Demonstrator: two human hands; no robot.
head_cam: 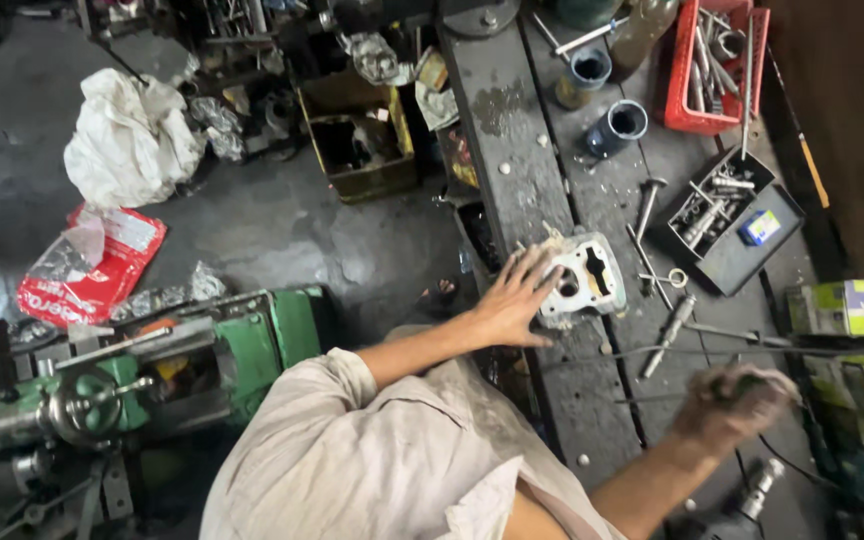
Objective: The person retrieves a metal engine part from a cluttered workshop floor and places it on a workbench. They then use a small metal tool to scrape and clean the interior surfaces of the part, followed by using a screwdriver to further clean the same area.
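Two hands: both over the bench [512,150].
Left hand [512,300]: fingers spread, pressing the grey metal casting [584,275].
Right hand [737,400]: blurred, grip closed on a dark handle [757,378].

On the workbench [512,130], the metal casting [584,278] lies near the left edge, the left hand [514,298] on its left side. The basket of tools [714,62] sits at the far right corner, two cups [602,100] left of it, a parts tray [727,222] just nearer. The right hand [737,402] hovers over the near right part.

A grey metal engine casting [584,280] is pressed flat on the dark tabletop [512,140] by the left hand [514,300]; the blurred right hand [737,405] is held closed nearby.
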